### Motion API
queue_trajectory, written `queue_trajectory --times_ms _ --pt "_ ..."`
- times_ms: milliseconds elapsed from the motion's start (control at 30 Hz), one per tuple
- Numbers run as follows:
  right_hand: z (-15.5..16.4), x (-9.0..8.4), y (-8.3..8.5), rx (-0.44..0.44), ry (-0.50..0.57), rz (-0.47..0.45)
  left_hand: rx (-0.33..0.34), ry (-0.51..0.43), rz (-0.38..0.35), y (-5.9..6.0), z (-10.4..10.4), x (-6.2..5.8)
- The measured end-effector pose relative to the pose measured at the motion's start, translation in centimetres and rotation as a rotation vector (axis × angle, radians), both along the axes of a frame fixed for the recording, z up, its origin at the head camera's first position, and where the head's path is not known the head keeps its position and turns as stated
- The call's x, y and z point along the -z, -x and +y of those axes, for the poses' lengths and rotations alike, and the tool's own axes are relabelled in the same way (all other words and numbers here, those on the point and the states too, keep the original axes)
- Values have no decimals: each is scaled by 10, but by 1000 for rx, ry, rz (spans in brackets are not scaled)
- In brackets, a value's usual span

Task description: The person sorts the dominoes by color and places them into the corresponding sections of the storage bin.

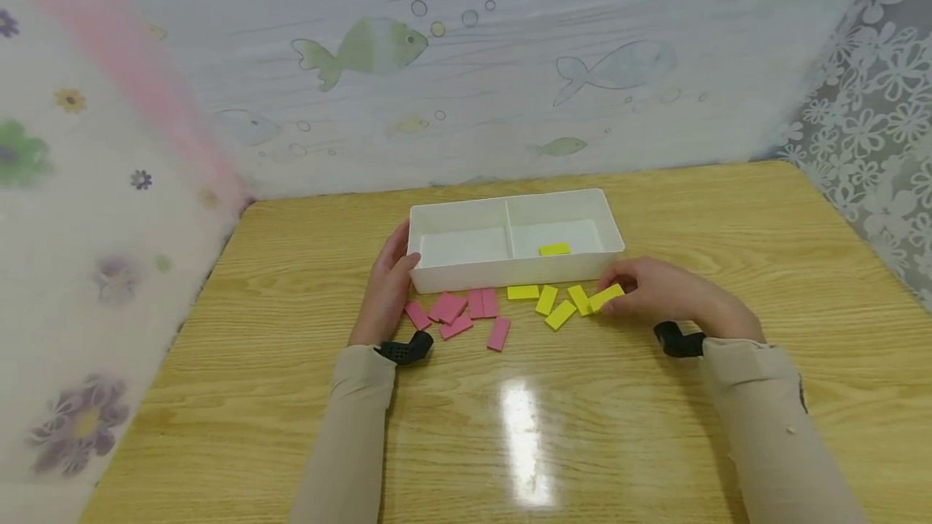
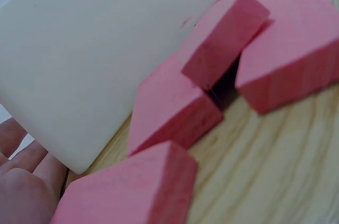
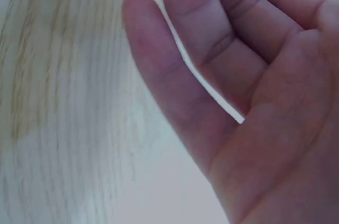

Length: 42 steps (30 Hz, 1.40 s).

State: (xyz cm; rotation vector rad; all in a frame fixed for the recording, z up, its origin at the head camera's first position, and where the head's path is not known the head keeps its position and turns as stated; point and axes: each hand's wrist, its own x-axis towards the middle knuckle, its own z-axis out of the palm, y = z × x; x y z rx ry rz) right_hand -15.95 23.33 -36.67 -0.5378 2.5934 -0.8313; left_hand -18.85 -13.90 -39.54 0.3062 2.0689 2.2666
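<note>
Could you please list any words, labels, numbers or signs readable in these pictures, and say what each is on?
None: no readable text appears in any view.
The white tray, pink blocks and yellow blocks are plain.
The backdrop bears only fish and flower patterns.

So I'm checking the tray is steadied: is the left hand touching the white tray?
Touching. The head view shows the left hand against the white tray at its left end, thumb on the corner.
</note>
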Motion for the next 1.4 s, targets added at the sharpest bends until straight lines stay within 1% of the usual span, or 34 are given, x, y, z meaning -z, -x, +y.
queue_trajectory --times_ms 133,167,400,533,700,867,1000,1133,1267,1400 --pt "-4 -4 -1 20 27 42 -6 13 0 0 0 -1" --pt "-5 -4 -1 22 36 46 -8 18 0 -1 0 -2" --pt "-9 -9 -2 47 62 37 4 19 8 -2 0 -4" --pt "-11 -11 -2 35 57 61 7 21 10 -1 0 -3" --pt "-12 -11 -3 5 69 67 3 25 8 -2 0 -2" --pt "-12 -11 -4 0 83 78 6 20 7 -2 0 -2" --pt "-12 -11 -4 20 85 91 9 17 4 -2 1 -2" --pt "-11 -12 -5 42 109 101 13 17 5 -1 1 -3" --pt "-12 -12 -5 51 139 119 15 9 6 -2 1 -2" --pt "-14 -13 -6 56 147 143 16 7 9 -2 1 -2"
